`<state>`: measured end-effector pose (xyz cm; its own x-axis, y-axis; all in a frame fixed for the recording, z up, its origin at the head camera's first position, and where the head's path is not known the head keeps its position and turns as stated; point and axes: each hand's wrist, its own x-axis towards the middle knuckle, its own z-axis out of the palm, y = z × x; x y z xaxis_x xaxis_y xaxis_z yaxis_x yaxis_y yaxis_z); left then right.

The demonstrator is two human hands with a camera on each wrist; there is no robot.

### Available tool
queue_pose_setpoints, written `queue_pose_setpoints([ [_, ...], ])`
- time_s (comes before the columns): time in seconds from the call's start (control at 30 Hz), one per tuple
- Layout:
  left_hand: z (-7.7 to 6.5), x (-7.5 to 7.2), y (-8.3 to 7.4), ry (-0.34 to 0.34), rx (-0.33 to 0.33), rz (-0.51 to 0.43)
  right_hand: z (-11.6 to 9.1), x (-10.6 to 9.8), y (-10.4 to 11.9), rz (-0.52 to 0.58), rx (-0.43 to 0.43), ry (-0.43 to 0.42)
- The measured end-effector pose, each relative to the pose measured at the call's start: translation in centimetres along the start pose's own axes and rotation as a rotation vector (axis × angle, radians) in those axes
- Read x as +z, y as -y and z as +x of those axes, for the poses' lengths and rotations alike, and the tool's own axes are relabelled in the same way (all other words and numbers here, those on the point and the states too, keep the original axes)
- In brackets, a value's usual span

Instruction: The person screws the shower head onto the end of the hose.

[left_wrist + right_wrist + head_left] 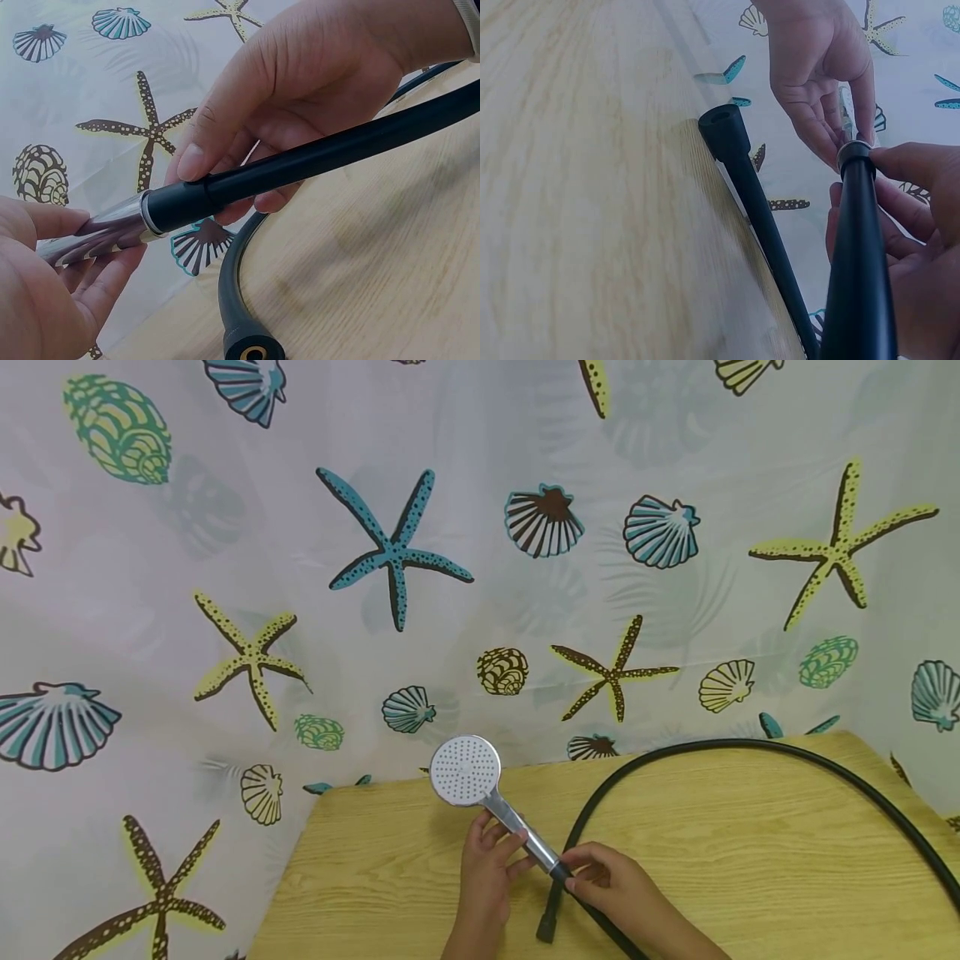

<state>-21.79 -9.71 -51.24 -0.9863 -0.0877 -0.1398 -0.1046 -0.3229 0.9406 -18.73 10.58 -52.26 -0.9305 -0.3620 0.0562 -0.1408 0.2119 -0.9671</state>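
Over at the wooden table [375, 860], somebody's got a chrome shower head [465, 770] held up above the wood, and honestly it looks like half a hookup to me. Left hand [486, 868] has thumb and fingers curled around the handle, spray face tipped up toward the person. Right hand [611, 885] is pinching the black collar [180, 206] where the hose [720, 743] meets the bottom of that handle.

So how far along? From the left wrist view, the collar sits right up against the chrome ring, in line with it, and I can't spot any bare thread or gap. I'd call that joint pretty much made. Is it tight though? No clue, and I couldn't swear whether those fingers are twisting it on or off, or just steadying it.

Other end's a different story. The hose loops across the table, and its free end [547, 928], with a chunky black nut, lies just beside the hands, hooked to nothing. Right wrist view shows the hole in it plain as day. If both ends need connecting, that one's not done imo.
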Motion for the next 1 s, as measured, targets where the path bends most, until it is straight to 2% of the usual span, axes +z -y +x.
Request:
queue_pose_setpoints([
  [0.5, 0.12, -0.11, -0.02, 0.004, -0.002, 0.005, -0.23, -0.03, 0.10, 0.073, 0.026, 0.064],
  [1.0, -0.09, -0.07, -0.21, 0.023, 0.009, 0.008, -0.24, -0.06, -0.02, 0.073, 0.026, 0.118],
])
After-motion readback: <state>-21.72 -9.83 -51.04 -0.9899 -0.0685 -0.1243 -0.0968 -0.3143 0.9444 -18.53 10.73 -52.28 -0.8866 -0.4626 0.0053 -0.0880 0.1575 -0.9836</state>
